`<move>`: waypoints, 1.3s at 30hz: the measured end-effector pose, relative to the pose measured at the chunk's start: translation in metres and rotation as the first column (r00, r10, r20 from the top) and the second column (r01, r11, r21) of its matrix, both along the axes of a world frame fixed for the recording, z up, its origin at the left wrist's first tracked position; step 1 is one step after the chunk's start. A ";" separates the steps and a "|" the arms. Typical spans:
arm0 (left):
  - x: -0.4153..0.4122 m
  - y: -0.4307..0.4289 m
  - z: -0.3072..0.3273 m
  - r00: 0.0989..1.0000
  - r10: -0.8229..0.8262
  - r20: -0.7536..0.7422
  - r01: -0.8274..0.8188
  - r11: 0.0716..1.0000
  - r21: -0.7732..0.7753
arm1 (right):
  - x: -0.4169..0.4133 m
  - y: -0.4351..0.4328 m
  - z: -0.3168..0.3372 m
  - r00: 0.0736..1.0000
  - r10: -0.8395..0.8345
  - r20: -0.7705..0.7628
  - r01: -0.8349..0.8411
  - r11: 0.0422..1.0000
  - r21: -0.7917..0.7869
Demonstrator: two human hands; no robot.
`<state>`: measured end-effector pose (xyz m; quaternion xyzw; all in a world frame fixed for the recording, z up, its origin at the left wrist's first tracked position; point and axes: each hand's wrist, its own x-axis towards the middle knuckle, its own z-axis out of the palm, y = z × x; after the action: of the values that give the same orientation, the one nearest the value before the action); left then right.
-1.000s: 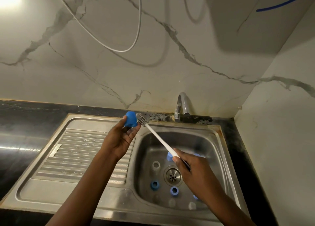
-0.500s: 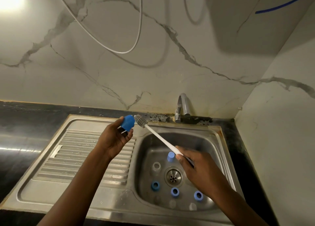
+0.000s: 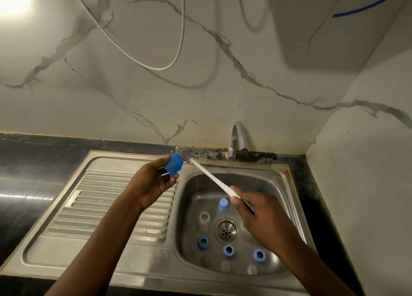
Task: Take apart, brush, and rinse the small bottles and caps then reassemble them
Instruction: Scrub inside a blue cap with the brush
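Hands [image 3: 153,182] [image 3: 265,219] round blue cap [image 3: 174,167] and brush [image 3: 210,178]

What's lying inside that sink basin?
A drain, one upright blue cap, three blue rings and a few clear bottles. The right hand covers the right of the basin, so anything there is hidden.

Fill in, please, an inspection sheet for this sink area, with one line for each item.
Surface: steel sink, ribbed drainboard on the left, basin on the right.
Job's things: blue cap held up over the sink; brush with its bristles beside the cap; in the basin a light blue cap, a clear bottle, three blue rings and clear pieces at the near wall.
Clutter: nothing seen.
Grips: left hand holds the blue cap; right hand holds the brush handle.
Cables: white hose loops on the wall; blue cable at top right.
Surroundings: tap, no water seen running; marble wall; dark counter.
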<state>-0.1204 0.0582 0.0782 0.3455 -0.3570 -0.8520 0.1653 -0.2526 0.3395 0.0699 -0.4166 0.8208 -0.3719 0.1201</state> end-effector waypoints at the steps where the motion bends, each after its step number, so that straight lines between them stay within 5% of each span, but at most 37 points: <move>1: -0.001 0.002 -0.001 1.000 -0.012 0.001 0.012 1.000 0.003 | -0.001 -0.002 0.000 1.000 -0.005 -0.002 0.005 1.000 0.007; 15: -0.003 0.003 -0.003 1.000 0.007 -0.024 -0.006 0.999 0.051 | -0.003 0.004 -0.008 0.999 0.002 0.036 -0.002 1.000 -0.014; 22: -0.008 0.004 0.001 0.970 0.182 -0.164 -0.146 0.967 0.206 | -0.001 0.002 -0.004 0.998 0.002 0.062 0.002 0.998 -0.065; 39: -0.019 0.022 -0.005 0.975 0.143 -0.168 -0.139 0.990 0.036 | 0.000 -0.009 0.011 0.934 0.094 0.345 -0.078 0.995 -0.060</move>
<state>-0.1396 0.0803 0.0737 0.2978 -0.3059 -0.8687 0.2512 -0.2530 0.3306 0.0810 -0.3824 0.7592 -0.4525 0.2695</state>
